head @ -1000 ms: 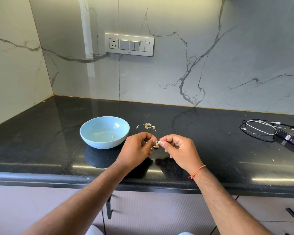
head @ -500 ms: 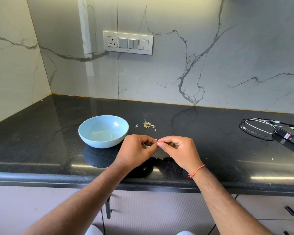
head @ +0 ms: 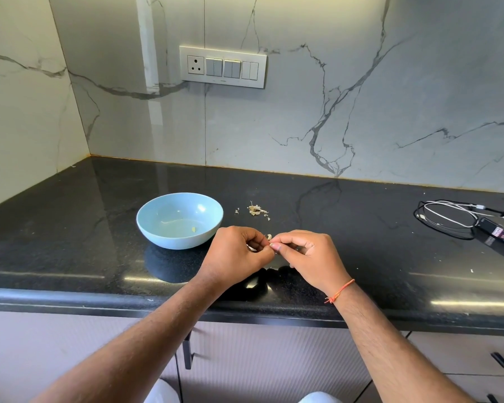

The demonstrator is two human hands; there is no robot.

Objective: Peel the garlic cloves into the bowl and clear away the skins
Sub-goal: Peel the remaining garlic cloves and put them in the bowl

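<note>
The countertop (head: 70, 228) looks like glossy black speckled stone, the bowl (head: 157, 228) smooth pale blue, the garlic skins (head: 256, 211) dry and papery

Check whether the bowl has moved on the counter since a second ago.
No. The bowl keeps its place left of the skins; only the camera shifted.

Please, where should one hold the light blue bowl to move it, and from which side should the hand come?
Grip the blue bowl by its rim, thumb inside and fingers under the outward-flaring wall. Come from its left or far side: both hands work just right of it, peeling a garlic clove. It stands upright and open, so the rim is free all round.
</note>
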